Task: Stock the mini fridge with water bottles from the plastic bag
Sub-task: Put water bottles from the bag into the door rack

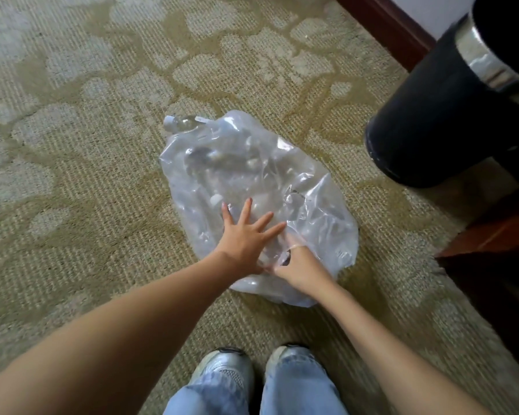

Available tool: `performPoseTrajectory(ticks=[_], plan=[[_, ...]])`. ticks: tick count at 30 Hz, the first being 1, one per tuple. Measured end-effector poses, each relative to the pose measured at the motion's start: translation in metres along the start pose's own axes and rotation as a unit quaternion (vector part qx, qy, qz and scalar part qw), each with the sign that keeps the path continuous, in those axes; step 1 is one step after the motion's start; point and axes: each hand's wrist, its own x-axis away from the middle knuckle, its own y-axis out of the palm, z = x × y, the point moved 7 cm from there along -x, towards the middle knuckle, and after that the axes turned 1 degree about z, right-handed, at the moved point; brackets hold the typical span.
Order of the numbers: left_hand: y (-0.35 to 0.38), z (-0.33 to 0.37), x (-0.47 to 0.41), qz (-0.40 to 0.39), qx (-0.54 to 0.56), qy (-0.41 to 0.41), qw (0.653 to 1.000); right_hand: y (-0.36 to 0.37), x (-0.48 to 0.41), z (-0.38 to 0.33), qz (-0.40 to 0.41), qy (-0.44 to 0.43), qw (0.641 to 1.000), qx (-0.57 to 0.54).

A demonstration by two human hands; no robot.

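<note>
On the carpet (102, 205), 12 o'clock of my shoes (222, 372): plastic bag (252, 163) of water bottles, both hands at its near end.

L hand (246, 238) lies flat on the film, fingers spread and straight, gripping nothing. R hand (300, 265) is just beside it at 4 o'clock, on the bag's near edge. Its fingers run under the film and blur, so I can't tell whether they pinch plastic, a bottle, or nothing. The bag's long axis runs approx. 11 to 5 o'clock. A white cap (215, 200) shows inside, just off my L fingertips at 11 o'clock, so the L hand is nearer, but film lies between. A capped bottle (180, 122) appears to poke out at the far 11 o'clock end, well apart from both hands. Black bin (450, 115) at 2 o'clock. Fridge not in view. Assessment: no bottle out yet; the next reach depends on finding the bag's opening.
</note>
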Motion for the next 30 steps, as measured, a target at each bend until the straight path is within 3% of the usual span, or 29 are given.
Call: performPoseTrajectory(ticks=[3, 13, 18, 21, 25, 27, 30], plan=[[-0.001, 0.004, -0.001, -0.015, 0.011, -0.024, 1.000, -0.012, 0.010, 0.007, -0.029, -0.015, 0.998, 0.051], [-0.007, 0.004, 0.006, 0.033, 0.065, -0.016, 0.997, -0.033, 0.040, -0.012, 0.074, -0.105, 0.979, 0.161], [-0.009, -0.010, 0.010, 0.039, 0.148, -0.004, 0.988, -0.034, 0.058, -0.032, 0.134, -0.117, 0.952, 0.250], [-0.005, -0.029, 0.011, 0.026, 0.201, -0.041, 0.978, -0.043, 0.074, -0.045, 0.135, -0.146, 0.946, 0.254], [0.017, -0.033, 0.017, -0.010, 0.179, -0.105, 0.978, -0.085, 0.094, -0.085, 0.269, -0.240, 0.910, 0.205], [0.027, -0.023, 0.022, -0.001, 0.171, -0.106, 0.980, -0.099, 0.076, -0.091, 0.276, -0.210, 0.914, 0.211], [0.029, -0.017, 0.027, 0.017, 0.229, -0.105, 0.968, -0.105, 0.026, -0.071, 0.191, -0.076, 0.964, 0.171]])
